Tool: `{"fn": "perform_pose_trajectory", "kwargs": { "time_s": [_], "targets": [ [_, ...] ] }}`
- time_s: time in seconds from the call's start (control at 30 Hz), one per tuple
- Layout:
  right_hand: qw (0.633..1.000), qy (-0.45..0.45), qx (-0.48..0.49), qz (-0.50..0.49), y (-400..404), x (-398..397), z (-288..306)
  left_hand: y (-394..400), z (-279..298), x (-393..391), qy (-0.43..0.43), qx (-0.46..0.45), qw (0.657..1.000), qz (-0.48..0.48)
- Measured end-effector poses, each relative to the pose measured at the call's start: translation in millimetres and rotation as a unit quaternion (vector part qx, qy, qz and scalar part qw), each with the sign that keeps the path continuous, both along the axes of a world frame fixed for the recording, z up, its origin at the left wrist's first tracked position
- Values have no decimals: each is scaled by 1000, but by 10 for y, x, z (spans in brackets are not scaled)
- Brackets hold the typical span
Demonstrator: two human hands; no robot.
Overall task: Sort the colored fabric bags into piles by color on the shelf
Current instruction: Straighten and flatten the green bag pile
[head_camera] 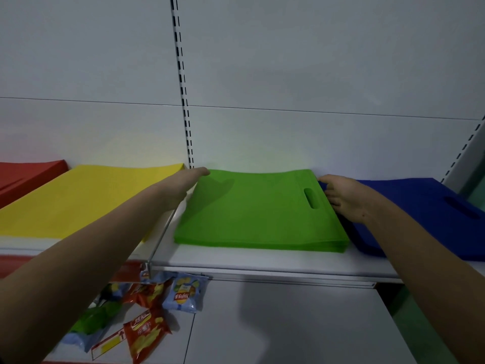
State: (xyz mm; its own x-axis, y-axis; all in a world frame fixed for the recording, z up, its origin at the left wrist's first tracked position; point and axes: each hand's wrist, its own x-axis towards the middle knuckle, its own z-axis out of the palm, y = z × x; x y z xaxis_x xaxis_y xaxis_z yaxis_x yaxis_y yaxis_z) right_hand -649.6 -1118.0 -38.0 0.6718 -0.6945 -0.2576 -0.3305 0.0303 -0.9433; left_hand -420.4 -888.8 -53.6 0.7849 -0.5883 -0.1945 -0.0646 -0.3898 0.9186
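Green bag pile (258, 214) lies flat on the white shelf (262, 261), mid-frame, several bags stacked w/ edges roughly aligned; oval handle cutout toward its right side. Left hand (190, 178) reaches along the pile's far-left edge, fingers straight & extended, tips at the far-left corner by the back wall, holding nothing. Right hand (345, 197) sits at the pile's right edge, between green and blue, fingers spread and bent down against the side of the stack; thumb toward the far corner. Can't tell whether it's gripping any bag or only pressing the edge.

Blue bag pile (430, 214) just right of green, flat on the same shelf, its near-left part hidden by the right forearm, handle cutout visible toward the right. Yellow bag pile (78, 198) left of green, across a thin metal divider rod (160, 233) that runs near-to-far on the shelf; partly covered by the left forearm. Red bag pile (29, 174) at far left, beside yellow, cut off by the frame.

Slotted upright (183, 101) runs up the white back panel behind the yellow/green gap. Lower shelf, near left: loose snack packets (157, 306), red and blue-ish, jumbled.
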Motion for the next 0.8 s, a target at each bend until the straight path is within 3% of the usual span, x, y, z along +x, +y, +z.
{"fn": "perform_pose_trajectory", "kwargs": {
  "time_s": [0.13,0.27,0.33,0.43,0.8],
  "targets": [
    [973,9,-230,8,103,252,22,-168,10,-171,-227,93,968,-52],
    [892,58,-413,175,508,724,-78,-422,-126,-176,-389,271,872,-118],
    [835,133,-480,234,580,991,-213,-499,-244,-114,-403,298,856,-123],
    [788,218,-519,249,622,1280,-348,-515,-386,-66,-407,305,854,-110],
    [785,242,-523,228,581,1412,-560,-552,-360,-32,-407,332,842,-123]
  ]
}}
